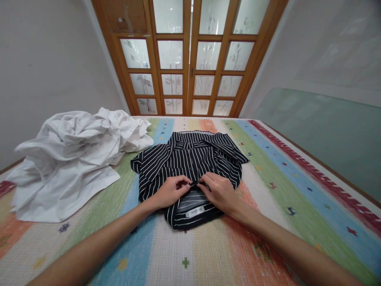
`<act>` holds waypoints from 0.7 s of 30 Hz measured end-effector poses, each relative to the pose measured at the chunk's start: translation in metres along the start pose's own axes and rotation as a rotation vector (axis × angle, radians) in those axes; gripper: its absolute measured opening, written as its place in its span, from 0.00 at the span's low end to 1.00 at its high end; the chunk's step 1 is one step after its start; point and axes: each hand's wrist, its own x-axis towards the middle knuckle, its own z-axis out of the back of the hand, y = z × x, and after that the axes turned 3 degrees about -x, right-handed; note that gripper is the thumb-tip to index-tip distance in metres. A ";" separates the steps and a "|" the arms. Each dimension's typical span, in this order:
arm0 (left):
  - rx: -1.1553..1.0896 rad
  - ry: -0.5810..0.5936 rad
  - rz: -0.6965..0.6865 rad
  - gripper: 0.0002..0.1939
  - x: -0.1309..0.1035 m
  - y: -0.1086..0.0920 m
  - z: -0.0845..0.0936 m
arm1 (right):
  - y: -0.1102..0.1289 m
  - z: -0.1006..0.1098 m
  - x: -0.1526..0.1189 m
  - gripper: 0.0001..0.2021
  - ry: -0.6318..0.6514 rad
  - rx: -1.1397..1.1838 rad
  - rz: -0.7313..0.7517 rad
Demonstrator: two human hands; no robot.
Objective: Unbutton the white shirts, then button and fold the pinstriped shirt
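A black shirt with white stripes lies front up on the table, its collar end towards me and its sleeves folded in over the body. A white label shows inside the neck. My left hand pinches the shirt's front edge just below the neck opening, thumb against fingertips. Close beside it, my right hand pinches the facing edge the same way. The fingertips of both hands almost meet at the front placket. Whatever small part lies between them is too hidden to make out.
A crumpled pile of white cloth lies at the left of the table. Under everything is a striped, multicoloured tablecloth. Wooden doors with glass panes stand beyond the far edge. A pale green panel is at the right.
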 end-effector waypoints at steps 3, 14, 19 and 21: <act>-0.040 0.010 0.025 0.12 0.000 0.000 -0.002 | 0.001 0.000 0.000 0.07 0.008 0.047 0.008; -0.131 -0.002 0.044 0.14 0.000 -0.003 -0.001 | 0.008 0.006 0.002 0.10 -0.063 0.218 0.148; -0.236 0.043 0.054 0.14 0.001 -0.006 0.001 | 0.003 0.004 0.002 0.11 -0.080 0.271 0.174; -0.256 0.036 0.042 0.13 0.001 -0.006 0.001 | 0.002 0.003 0.002 0.11 -0.092 0.278 0.186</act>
